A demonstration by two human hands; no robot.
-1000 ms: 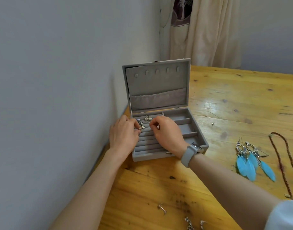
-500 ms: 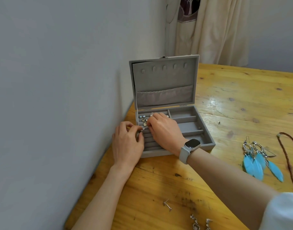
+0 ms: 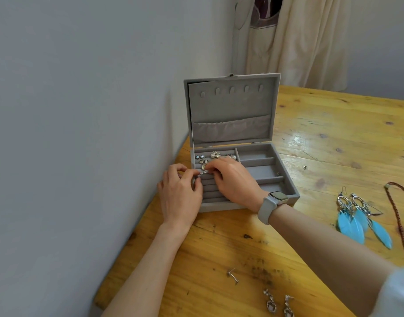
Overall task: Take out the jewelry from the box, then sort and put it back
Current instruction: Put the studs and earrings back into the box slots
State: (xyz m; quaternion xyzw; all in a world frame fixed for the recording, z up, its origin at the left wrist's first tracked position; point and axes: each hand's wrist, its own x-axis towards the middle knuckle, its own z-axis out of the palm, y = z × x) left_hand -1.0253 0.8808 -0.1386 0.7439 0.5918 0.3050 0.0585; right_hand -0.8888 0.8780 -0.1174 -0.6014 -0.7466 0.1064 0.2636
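Open jewelry box (image 3: 285, 179) on table (image 3: 333, 138), against wall (image 3: 82, 133) at its left. Stud earrings (image 3: 210, 157) in box's back-left section. Feather earrings (image 3: 358, 220) right of box, necklace (image 3: 400, 216) farther right. Loose studs (image 3: 233, 275) in front.

Brown necklace (image 3: 400, 216) cut off at right edge

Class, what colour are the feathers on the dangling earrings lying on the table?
Light blue feathers, hung from silver metalwork; clearest in the head view.
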